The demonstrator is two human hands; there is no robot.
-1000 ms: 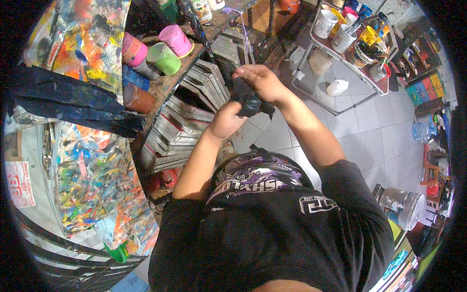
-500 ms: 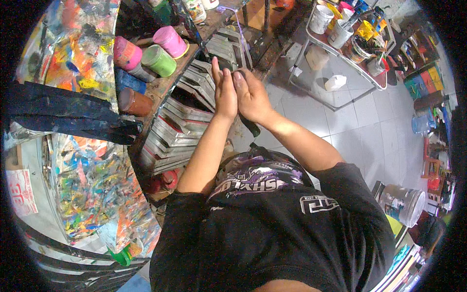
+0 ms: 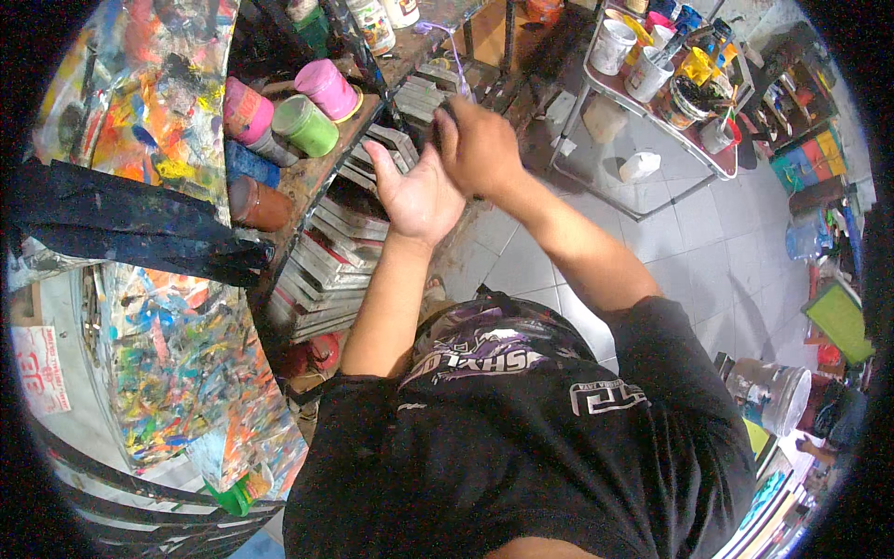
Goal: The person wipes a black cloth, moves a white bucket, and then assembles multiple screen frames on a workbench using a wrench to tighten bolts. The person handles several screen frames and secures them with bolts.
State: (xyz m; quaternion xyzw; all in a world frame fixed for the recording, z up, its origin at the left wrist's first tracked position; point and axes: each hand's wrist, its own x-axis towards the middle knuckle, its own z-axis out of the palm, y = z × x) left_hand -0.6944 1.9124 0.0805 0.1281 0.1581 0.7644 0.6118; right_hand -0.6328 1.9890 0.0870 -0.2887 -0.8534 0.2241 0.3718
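In front of my body my two hands meet, above a row of stacked grey frames point(image 3: 321, 265). My left hand point(image 3: 421, 200) is turned palm up with its thumb stretched out to the side. The ends of its fingers are hidden behind my right hand point(image 3: 481, 149), which lies across them with curled fingers. A small dark patch shows by the right hand's fingertips; what it is, or whether it is held, I cannot make out. To the left, a green tub point(image 3: 307, 126), a pink tub point(image 3: 326, 88) and a brown jar point(image 3: 259, 203) stand on a wooden shelf.
Paint-smeared boards point(image 3: 196, 363) and a dark cloth point(image 3: 130, 219) fill the left side. At the upper right, a metal-framed cart point(image 3: 643, 210) carries paint cups and brushes. A clear bucket point(image 3: 778, 396) is at the right. In the right background a person's hand point(image 3: 808, 452) shows.
My palms were pressed together with fingers straight. Now the left palm is opened upward with its thumb out, and my right hand has curled over its fingers. A green panel now shows at far right.
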